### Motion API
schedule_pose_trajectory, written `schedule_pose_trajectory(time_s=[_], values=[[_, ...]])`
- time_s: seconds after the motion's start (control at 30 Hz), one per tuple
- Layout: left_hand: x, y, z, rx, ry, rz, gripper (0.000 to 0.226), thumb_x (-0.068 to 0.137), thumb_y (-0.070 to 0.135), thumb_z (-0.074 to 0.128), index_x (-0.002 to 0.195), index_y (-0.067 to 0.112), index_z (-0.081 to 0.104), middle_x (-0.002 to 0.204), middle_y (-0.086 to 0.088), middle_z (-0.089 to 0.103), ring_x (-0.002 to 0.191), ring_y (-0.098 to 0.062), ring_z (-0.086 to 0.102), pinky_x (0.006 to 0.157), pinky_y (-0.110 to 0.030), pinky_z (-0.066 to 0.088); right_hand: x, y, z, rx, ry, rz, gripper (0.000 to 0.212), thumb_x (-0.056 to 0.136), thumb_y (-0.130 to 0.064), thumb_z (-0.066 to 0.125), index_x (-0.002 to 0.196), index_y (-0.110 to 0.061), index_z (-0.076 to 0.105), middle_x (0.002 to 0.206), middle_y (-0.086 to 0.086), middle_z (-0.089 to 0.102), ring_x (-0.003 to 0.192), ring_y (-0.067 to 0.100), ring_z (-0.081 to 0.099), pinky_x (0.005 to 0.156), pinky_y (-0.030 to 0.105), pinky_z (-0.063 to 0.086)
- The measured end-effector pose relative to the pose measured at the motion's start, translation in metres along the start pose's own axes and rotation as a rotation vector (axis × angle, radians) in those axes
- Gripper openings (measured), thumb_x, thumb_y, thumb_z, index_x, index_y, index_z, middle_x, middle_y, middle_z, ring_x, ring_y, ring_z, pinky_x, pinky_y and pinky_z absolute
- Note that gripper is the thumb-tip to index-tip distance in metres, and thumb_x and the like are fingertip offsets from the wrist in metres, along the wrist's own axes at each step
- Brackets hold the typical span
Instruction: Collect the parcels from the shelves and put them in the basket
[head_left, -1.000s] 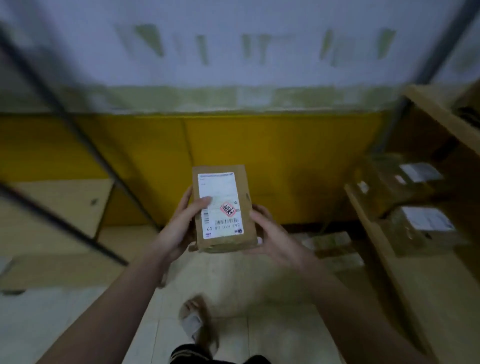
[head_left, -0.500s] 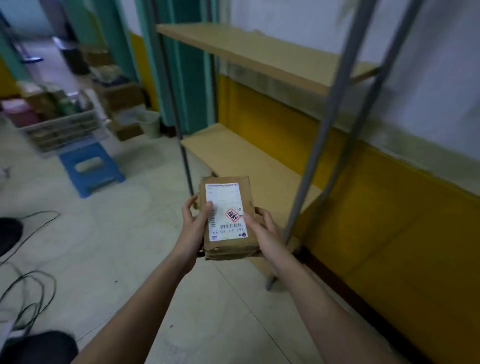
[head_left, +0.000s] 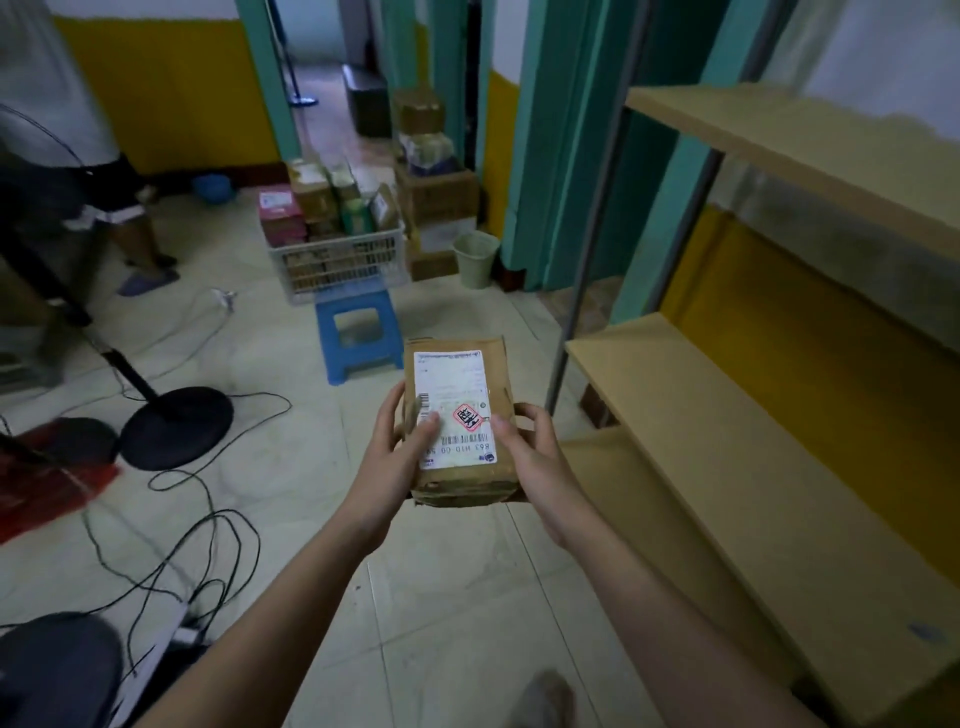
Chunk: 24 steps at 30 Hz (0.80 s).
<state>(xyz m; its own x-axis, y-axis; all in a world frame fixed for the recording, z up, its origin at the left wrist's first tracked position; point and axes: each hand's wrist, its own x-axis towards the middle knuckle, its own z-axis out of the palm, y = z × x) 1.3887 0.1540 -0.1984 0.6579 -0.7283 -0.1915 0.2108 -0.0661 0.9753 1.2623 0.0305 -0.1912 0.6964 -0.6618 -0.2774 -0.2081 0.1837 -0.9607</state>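
Our left hand (head_left: 397, 457) and right hand (head_left: 537, 460) clasped the brown parcel (head_left: 460, 415) by its sides, label up, above the floor. Ahead, the parcel-filled white basket (head_left: 340, 262) sat on a blue stool (head_left: 358, 332); bare shelves (head_left: 727, 415) stood to the right.

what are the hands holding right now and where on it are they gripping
A brown cardboard parcel, held by both hands: the left hand on its left edge, the right hand on its right edge, thumbs on the label.
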Motion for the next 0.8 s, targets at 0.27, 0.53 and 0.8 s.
schedule_pose_trajectory(time_s=[0.27, 0.53, 0.8], values=[[0.199, 0.056, -0.028, 0.013, 0.155, -0.018, 0.06, 0.096, 0.044, 0.059, 0.149, 0.045, 0.03, 0.13, 0.0, 0.065, 0.096, -0.019, 0.074, 0.069, -0.039, 0.061, 0.223, -0.072, 0.016, -0.058, -0.167, -0.009, 0.036, 0.096, -0.049, 0.057, 0.128, -0.044, 0.043, 0.127, -0.002, 0.06, 0.1, 0.014, 0.069, 0.082, 0.041, 0.062], [0.376, 0.138, -0.1, 0.013, 0.272, -0.036, 0.055, 0.096, 0.044, 0.059, 0.144, 0.044, 0.031, 0.126, 0.0, 0.066, 0.096, -0.018, 0.074, 0.068, -0.036, 0.061, 0.423, -0.181, 0.076, -0.132, -0.32, 0.006, 0.04, 0.096, -0.051, 0.056, 0.131, -0.039, 0.042, 0.117, -0.005, 0.068, 0.098, 0.015, 0.07, 0.076, 0.04, 0.062], [0.558, 0.144, -0.201, -0.049, 0.371, -0.12, 0.049, 0.097, 0.041, 0.058, 0.137, 0.029, 0.031, 0.12, -0.005, 0.067, 0.103, -0.022, 0.07, 0.082, -0.044, 0.059, 0.617, -0.199, 0.171, -0.194, -0.376, 0.097, 0.044, 0.098, -0.049, 0.054, 0.135, -0.037, 0.035, 0.12, -0.005, 0.064, 0.096, 0.012, 0.067, 0.084, 0.043, 0.06]])
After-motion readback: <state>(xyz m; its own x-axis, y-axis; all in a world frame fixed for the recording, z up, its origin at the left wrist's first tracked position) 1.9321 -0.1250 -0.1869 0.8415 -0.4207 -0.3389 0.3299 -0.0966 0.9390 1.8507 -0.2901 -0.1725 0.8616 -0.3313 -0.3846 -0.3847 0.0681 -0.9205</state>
